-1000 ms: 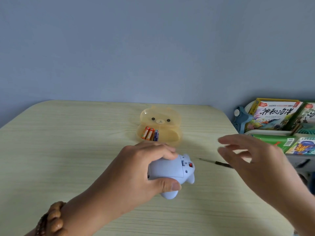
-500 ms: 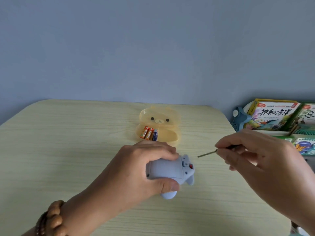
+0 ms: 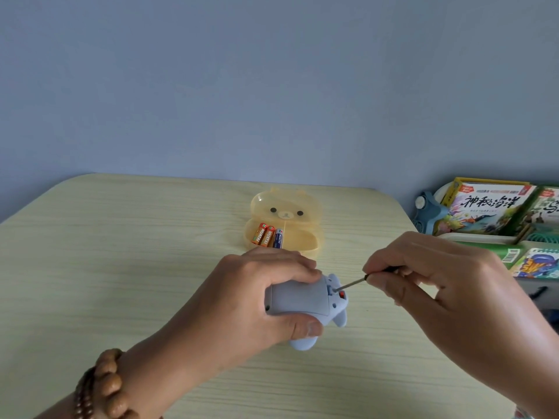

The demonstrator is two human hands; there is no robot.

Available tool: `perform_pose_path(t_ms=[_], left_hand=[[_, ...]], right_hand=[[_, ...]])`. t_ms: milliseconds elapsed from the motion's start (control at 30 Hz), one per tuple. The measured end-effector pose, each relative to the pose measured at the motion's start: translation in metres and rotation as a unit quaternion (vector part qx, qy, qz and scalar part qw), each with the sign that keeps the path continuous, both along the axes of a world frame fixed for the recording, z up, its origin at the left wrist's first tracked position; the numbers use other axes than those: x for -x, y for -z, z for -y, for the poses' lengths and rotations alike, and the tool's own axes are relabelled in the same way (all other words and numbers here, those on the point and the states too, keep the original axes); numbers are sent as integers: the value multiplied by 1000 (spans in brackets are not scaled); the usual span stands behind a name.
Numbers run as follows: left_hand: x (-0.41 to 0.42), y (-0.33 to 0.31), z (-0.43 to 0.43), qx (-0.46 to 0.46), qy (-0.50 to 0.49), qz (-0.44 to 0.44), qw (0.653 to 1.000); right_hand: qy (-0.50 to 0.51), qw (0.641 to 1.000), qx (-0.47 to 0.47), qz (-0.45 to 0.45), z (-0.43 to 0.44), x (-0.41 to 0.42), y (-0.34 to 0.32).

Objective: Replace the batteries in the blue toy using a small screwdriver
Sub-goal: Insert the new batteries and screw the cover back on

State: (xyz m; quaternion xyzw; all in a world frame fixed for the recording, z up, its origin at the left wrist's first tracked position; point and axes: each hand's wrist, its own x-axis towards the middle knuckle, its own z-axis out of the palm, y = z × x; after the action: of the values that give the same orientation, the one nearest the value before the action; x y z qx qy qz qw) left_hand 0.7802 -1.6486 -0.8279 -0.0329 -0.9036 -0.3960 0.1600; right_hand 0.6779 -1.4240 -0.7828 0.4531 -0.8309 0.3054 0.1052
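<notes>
Head cam: blue toy looks light, hard, slippy, so left hand wraps its body while right hand fingers pinch the screwdriver.

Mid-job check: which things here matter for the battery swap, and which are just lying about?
In the job: blue toy, gripped by the left hand; small screwdriver, pinched by the right hand; three batteries in the open yellow bear case.
Lying about: picture books at far right.
</notes>
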Motion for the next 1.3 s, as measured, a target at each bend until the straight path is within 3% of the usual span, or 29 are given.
perform_pose_path(t_ms=[233,467,633,900,1300], left_hand=[[0,3,0,-7,-4,-4,1000],[2,4,-1,-8,-11,-10,1000],[3,4,-2,-7,-12,-8,1000],[3,5,0,2,-2,-10,1000],[3,5,1,-1,0,-8,1000]], right_hand=[[-11,997,-71,-34,11,0,-12],[11,972,-232,-34,37,1,-36],[-41,972,-231,12,37,8,-40],[-46,963,-256,-69,39,3,-40],[-74,957,-276,-49,32,3,-34]])
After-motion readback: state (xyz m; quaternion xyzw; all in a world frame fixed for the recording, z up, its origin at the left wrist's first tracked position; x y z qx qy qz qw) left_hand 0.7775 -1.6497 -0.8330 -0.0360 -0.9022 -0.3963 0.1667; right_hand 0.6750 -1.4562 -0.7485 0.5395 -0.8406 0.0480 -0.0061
